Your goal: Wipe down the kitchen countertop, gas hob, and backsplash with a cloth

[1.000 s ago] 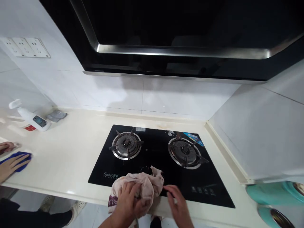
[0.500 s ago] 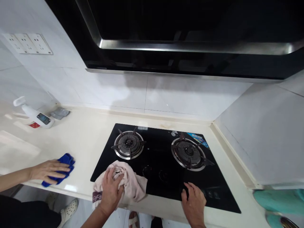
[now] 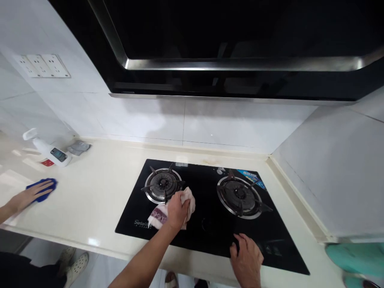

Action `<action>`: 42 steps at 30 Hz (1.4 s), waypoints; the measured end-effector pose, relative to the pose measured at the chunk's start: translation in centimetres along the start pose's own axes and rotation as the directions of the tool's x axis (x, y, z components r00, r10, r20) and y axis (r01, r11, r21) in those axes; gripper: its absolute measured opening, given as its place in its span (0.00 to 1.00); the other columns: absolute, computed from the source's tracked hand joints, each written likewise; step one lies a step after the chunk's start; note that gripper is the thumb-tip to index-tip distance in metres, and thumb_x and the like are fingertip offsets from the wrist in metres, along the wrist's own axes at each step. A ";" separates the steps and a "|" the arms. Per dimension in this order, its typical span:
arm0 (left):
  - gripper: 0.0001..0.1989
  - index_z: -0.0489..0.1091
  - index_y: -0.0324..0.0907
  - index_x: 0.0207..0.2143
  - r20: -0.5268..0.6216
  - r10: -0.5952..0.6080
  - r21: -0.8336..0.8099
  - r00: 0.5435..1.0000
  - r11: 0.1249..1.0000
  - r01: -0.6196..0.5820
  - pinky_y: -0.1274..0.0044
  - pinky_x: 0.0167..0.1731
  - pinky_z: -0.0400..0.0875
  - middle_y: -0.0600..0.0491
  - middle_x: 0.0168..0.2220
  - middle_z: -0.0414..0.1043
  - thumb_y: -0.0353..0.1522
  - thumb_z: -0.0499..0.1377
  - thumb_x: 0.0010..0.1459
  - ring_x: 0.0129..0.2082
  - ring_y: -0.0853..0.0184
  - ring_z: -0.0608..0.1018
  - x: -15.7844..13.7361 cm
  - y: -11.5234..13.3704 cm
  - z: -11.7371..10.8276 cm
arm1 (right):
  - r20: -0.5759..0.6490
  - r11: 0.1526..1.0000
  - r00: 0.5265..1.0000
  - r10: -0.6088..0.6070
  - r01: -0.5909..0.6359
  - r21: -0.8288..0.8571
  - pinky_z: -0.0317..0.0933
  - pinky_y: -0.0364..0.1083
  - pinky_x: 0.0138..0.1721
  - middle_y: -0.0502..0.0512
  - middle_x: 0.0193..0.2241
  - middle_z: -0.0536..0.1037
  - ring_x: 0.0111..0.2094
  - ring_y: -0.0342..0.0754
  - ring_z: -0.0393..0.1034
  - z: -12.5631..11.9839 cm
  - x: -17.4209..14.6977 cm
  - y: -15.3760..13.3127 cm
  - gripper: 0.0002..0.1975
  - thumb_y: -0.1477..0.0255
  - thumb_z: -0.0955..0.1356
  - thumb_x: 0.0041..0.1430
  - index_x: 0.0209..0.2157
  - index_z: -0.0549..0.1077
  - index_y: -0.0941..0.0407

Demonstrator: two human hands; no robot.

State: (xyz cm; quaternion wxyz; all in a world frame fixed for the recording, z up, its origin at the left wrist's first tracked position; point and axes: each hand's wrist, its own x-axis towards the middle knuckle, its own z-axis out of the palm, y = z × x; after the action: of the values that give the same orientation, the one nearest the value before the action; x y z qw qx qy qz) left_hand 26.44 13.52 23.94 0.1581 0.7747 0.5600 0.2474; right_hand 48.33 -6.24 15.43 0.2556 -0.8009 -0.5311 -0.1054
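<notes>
A pale pink towel point(image 3: 188, 200) with a purple printed band is bunched under my left hand point(image 3: 177, 212). My left hand's fingers are closed round it, pressing it on the black glass gas cooktop point(image 3: 196, 180) just in front of the left burner point(image 3: 163, 185). My right hand point(image 3: 248, 256) holds nothing; its loosely bent fingers and thumb are apart, resting on the cooktop's front edge. The right burner point(image 3: 239, 196) lies beyond that hand. The towel hides part of the cooktop's front left, including one knob.
Another person's hand point(image 3: 25, 199) presses a blue cloth point(image 3: 49, 188) on the pale counter point(image 3: 99, 180) at left. Behind it are a white spray bottle point(image 3: 51, 152) and a grey cloth point(image 3: 79, 147). A black range hood point(image 3: 225, 86) overhangs the cooktop. Something turquoise point(image 3: 357, 258) stands at right.
My left hand has moved the towel forward and right, from the cooktop's front edge toward the burner, bunching it smaller. The other person's hand slid the blue cloth left and back. My right hand stays put.
</notes>
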 end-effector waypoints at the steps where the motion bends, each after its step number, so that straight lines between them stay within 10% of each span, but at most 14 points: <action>1: 0.14 0.69 0.44 0.52 0.012 0.012 -0.003 1.000 1.000 -0.012 0.71 0.48 0.70 0.48 0.46 0.75 0.34 0.55 0.65 0.47 0.63 0.76 1.1 0.6 0.6 | -0.008 1.000 1.000 -0.004 0.004 -0.005 0.55 0.58 0.51 0.63 0.47 0.74 0.50 0.59 0.65 0.0 0.0 0.0 0.15 0.65 0.59 0.63 0.44 0.72 0.56; 9: 0.22 0.71 0.52 0.53 0.157 0.169 0.031 0.973 0.984 -0.175 0.62 0.51 0.65 0.50 0.53 0.73 0.40 0.65 0.55 0.56 0.53 0.71 3.4 1.9 2.5 | -0.009 1.000 1.000 -0.020 0.021 0.016 0.55 0.58 0.51 0.63 0.47 0.74 0.50 0.59 0.65 -0.2 0.0 0.4 0.17 0.64 0.59 0.64 0.45 0.73 0.56; 18: 0.17 0.71 0.46 0.50 0.127 0.059 0.172 0.990 0.982 -0.080 0.61 0.52 0.63 0.47 0.52 0.73 0.31 0.59 0.57 0.55 0.55 0.71 -11.9 -8.0 -6.6 | 0.008 0.999 1.000 0.023 -0.023 0.030 0.55 0.59 0.50 0.63 0.48 0.74 0.51 0.62 0.65 -0.1 -0.4 1.0 0.18 0.61 0.59 0.62 0.44 0.73 0.56; 22: 0.19 0.71 0.51 0.55 -0.048 -0.226 0.357 0.973 0.906 0.228 0.49 0.59 0.54 0.47 0.61 0.68 0.35 0.56 0.62 0.63 0.50 0.64 -13.5 -14.6 -12.1 | 0.017 0.999 0.999 0.028 -0.028 0.037 0.55 0.60 0.51 0.64 0.48 0.73 0.51 0.62 0.64 -0.4 -0.4 0.8 0.19 0.61 0.59 0.62 0.43 0.73 0.57; 25: 0.23 0.68 0.52 0.59 -0.132 -0.533 0.349 0.836 0.764 0.542 0.44 0.58 0.54 0.45 0.67 0.59 0.39 0.55 0.62 0.66 0.46 0.59 -10.6 -19.4 -15.9 | 0.027 0.999 0.999 0.024 -0.025 0.026 0.55 0.60 0.51 0.64 0.48 0.73 0.51 0.62 0.65 -0.8 -0.3 0.5 0.19 0.61 0.58 0.62 0.43 0.74 0.57; 28: 0.24 0.68 0.49 0.60 -0.148 -0.600 0.312 0.786 0.726 0.613 0.45 0.53 0.61 0.43 0.67 0.59 0.39 0.53 0.62 0.64 0.43 0.60 -7.3 -21.7 -17.7 | 0.034 1.000 0.999 0.027 -0.027 0.008 0.56 0.60 0.51 0.65 0.48 0.73 0.51 0.62 0.65 -1.0 -0.2 0.3 0.20 0.61 0.58 0.62 0.43 0.74 0.57; 37: 0.17 0.74 0.51 0.49 0.008 -0.239 0.281 0.971 0.932 0.227 0.58 0.52 0.63 0.51 0.60 0.69 0.34 0.56 0.58 0.59 0.53 0.66 -7.8 -11.5 -10.4 | 0.038 0.998 0.998 0.049 -0.047 -0.051 0.57 0.62 0.51 0.63 0.49 0.74 0.52 0.63 0.65 -0.4 -0.4 0.4 0.18 0.62 0.58 0.62 0.43 0.73 0.55; 42: 0.17 0.75 0.52 0.46 0.029 -0.111 0.216 0.993 0.971 0.102 0.59 0.49 0.64 0.48 0.58 0.69 0.44 0.63 0.55 0.55 0.51 0.70 -7.8 -4.3 -5.3 | 0.045 0.997 0.998 0.051 -0.048 -0.052 0.56 0.62 0.52 0.63 0.49 0.74 0.53 0.64 0.64 -0.4 -0.5 0.5 0.18 0.62 0.59 0.61 0.44 0.73 0.55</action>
State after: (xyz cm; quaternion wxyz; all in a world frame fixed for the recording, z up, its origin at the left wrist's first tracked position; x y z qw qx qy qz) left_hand 18.06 7.35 24.47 0.0982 0.7609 0.6209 0.1608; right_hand 48.61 -6.97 15.46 0.2252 -0.8223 -0.5140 -0.0942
